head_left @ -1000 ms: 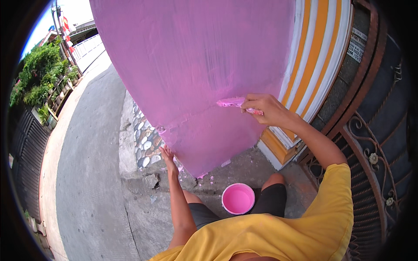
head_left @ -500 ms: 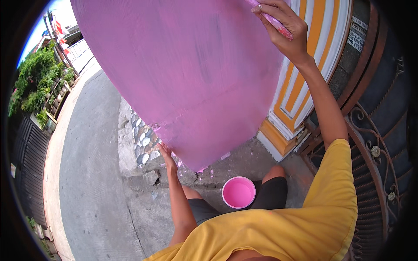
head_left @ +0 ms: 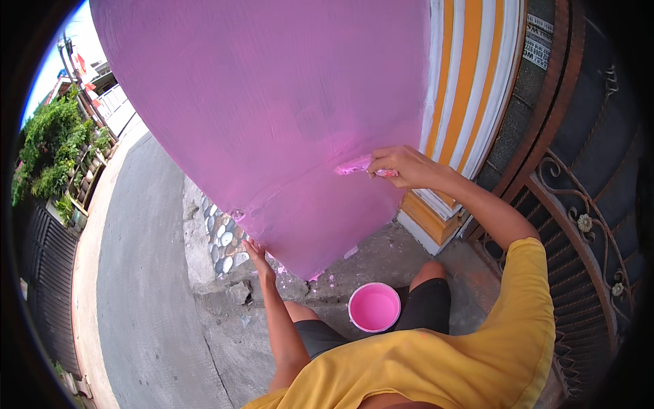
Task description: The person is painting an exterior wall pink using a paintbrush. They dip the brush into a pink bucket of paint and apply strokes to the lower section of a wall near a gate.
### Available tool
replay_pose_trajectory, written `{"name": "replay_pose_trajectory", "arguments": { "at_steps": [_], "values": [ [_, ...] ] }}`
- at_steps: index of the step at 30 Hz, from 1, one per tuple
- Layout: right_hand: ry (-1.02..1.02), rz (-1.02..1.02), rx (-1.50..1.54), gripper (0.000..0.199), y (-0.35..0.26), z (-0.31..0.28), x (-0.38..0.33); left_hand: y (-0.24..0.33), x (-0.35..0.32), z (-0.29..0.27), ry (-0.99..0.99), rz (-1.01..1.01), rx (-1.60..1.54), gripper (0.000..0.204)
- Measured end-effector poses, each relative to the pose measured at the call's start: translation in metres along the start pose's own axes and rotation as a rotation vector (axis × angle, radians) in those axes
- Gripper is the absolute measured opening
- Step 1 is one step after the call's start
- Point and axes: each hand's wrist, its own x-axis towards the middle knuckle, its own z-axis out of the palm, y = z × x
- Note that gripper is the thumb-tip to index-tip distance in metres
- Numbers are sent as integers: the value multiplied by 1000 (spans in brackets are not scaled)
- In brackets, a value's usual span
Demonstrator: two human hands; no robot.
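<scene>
Paintbrush (head_left: 355,165) bristles are pressing against the pink wall (head_left: 272,116), the right hand (head_left: 400,165) clamping its handle. The left hand (head_left: 255,250) is resting open-fingered at the wall's base, a pink paint bucket (head_left: 374,307) sitting near the knees.

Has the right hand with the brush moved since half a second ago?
Yes. The right hand came down the pink wall, from beside the striped pillar's top to mid-height.

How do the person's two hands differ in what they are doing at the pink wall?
The right hand is raised and closed around a paintbrush whose bristles meet the pink wall; the left hand holds nothing. The left hand sits low, fingers spread against the wall's bottom edge near the pebble strip, while the right hand works near the striped pillar. Both are at the same wall, above the pink paint bucket.
</scene>
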Motion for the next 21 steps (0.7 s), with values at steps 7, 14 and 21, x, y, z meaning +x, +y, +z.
{"name": "replay_pose_trajectory", "arguments": {
  "at_steps": [7,14,21],
  "values": [
    [343,-77,-79,15,9,-132,54,12,-2,2,-39,-18,34,100],
    [860,-281,-437,26,32,-129,74,6,-4,6,74,-21,38,90],
    [414,-115,-316,34,66,13,-55,11,-5,13,34,26,21,84]
  ]
}}
